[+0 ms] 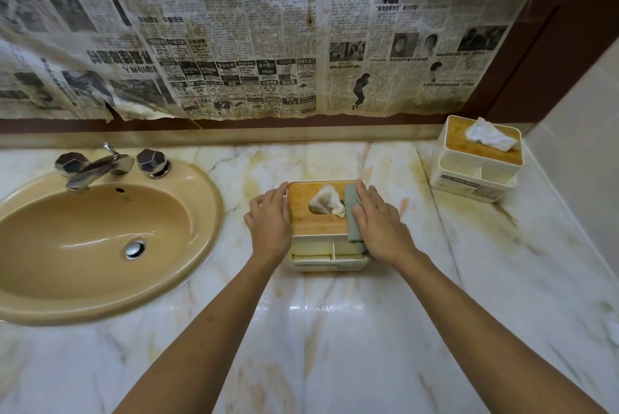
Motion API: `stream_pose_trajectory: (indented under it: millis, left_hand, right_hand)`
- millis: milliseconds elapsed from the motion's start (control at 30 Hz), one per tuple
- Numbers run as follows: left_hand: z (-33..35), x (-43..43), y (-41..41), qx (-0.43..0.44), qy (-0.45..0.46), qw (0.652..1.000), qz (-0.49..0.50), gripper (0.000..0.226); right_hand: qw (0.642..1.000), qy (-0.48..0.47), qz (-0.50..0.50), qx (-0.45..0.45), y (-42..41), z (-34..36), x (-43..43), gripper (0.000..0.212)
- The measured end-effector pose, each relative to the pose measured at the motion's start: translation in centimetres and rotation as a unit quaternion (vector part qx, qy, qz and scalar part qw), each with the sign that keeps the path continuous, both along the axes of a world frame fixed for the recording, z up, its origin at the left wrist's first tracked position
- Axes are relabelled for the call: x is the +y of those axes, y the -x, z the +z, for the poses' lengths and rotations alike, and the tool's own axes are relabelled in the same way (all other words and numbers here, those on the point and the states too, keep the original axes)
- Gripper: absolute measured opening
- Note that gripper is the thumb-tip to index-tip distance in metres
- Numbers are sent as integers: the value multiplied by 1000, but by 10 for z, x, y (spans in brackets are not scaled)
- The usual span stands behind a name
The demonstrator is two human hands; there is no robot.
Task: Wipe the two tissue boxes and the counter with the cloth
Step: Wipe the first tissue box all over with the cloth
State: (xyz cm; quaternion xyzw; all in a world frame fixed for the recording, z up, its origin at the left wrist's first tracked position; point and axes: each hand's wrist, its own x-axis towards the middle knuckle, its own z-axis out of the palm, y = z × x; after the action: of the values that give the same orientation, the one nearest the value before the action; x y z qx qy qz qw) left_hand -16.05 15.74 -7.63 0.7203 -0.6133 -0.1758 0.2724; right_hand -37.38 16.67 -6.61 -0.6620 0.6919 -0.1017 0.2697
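Left grip (269, 222) curled, right grip (378, 229) seemingly flat.

grey cloth (352, 216), tan sink (100, 229), veined marble counter (335, 330)

The near tissue box (301, 209), white with a wooden lid, stands upright on the stained marble surface (335, 330). A grey cloth (351, 212) drapes over its lid's right edge. The far tissue box (482, 159) stands back right.
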Motion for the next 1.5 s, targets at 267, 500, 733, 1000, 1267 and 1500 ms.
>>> stream_pose_trajectory:
  millis: [267, 500, 733, 1000, 1267, 1500]
  left_hand:
    - [3, 0, -1, 4, -6, 1000, -2, 40]
    - [13, -7, -4, 43, -33, 998, -38, 38]
    - [34, -2, -19, 122, -88, 985, -82, 78]
    - [34, 11, -19, -47, -101, 978, -175, 128]
    - [36, 12, -36, -48, -46, 996, -59, 90]
    - [33, 8, -20, 22, -54, 997, -51, 22]
  right_hand:
    - [1000, -1, 10, -20, -2, 14, -34, 54]
    - [993, 112, 13, -34, 11, 16, 6, 38]
    - [967, 198, -106, -118, 31, 34, -21, 29]
    - [982, 2, -18, -186, 29, 36, -54, 30]
    - [983, -28, -44, -175, 38, 32, -11, 25]
    - [956, -106, -57, -268, 25, 23, 39, 24]
